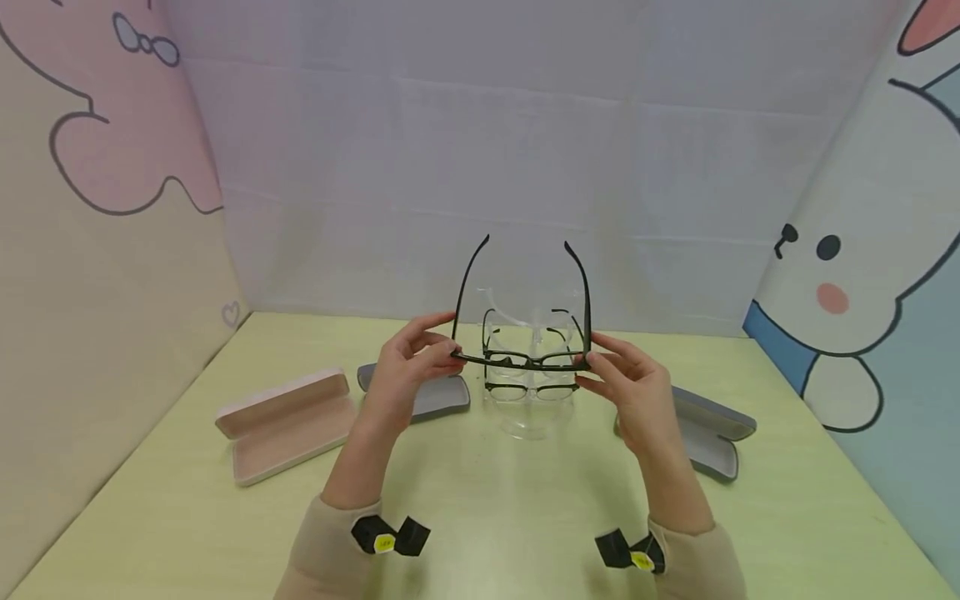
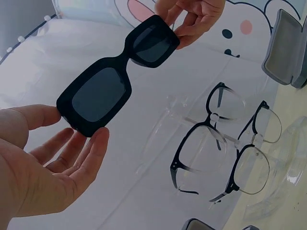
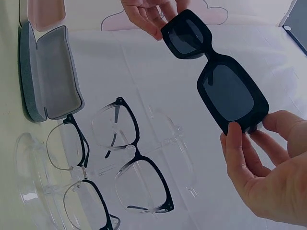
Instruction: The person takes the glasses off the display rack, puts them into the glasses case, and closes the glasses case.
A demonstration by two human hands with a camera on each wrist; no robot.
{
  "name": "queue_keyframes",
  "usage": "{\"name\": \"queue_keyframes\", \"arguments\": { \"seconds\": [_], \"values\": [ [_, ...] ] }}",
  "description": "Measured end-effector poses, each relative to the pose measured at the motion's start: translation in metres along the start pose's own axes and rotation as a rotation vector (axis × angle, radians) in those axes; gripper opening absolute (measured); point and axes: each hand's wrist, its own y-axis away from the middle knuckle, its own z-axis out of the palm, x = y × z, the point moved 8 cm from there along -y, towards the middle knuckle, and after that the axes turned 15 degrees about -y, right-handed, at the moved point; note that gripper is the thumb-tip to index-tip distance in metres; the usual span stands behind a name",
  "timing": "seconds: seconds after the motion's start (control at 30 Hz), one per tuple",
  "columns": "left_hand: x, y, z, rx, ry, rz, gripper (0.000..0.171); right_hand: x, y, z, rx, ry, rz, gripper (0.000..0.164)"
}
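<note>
A pair of black sunglasses [image 1: 525, 364] with dark lenses is held up between my two hands, its temples unfolded and pointing away from me. My left hand [image 1: 408, 367] pinches the left end of the frame, and my right hand [image 1: 630, 383] pinches the right end. Both wrist views show the thick rectangular front, with fingertips at the outer corners. Just beyond, a clear display stand [image 1: 525, 429] carries two pairs of eyeglasses, one above the other. The upper eyeglasses [image 2: 180, 148] and lower eyeglasses [image 2: 235, 167] have dark upper rims and clear lenses.
On the left of the table [image 1: 495, 533] lies an open pink glasses case [image 1: 292, 433]. A grey case [image 1: 442, 400] is partly behind my left hand; another open grey case [image 1: 708, 442] lies beyond my right wrist. A white cloth backdrop [image 1: 420, 167] stands behind.
</note>
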Motion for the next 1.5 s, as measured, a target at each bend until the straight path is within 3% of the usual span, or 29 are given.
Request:
{"name": "queue_keyframes", "arguments": {
  "seconds": [0.43, 0.77, 1.13, 1.33, 1.5],
  "values": [
    [0.008, 0.004, -0.003, 0.0, -0.034, 0.011, 0.042, -0.012, 0.004, 0.007, -0.088, -0.012, -0.136, 0.025],
    [0.01, 0.005, -0.01, -0.014, -0.038, 0.006, 0.043, -0.012, 0.007, 0.016, -0.256, 0.124, -0.152, 0.024],
    [0.013, 0.008, -0.01, -0.016, -0.064, -0.008, 0.041, -0.014, 0.011, 0.021, -0.321, 0.302, -0.153, 0.022],
    [0.012, 0.007, -0.009, -0.018, -0.07, -0.011, 0.04, -0.017, 0.013, 0.023, -0.336, 0.39, -0.197, 0.017],
    [0.01, 0.006, -0.009, -0.023, -0.067, -0.015, 0.039, -0.017, 0.013, 0.023, -0.35, 0.418, -0.205, 0.014]
  ]
}}
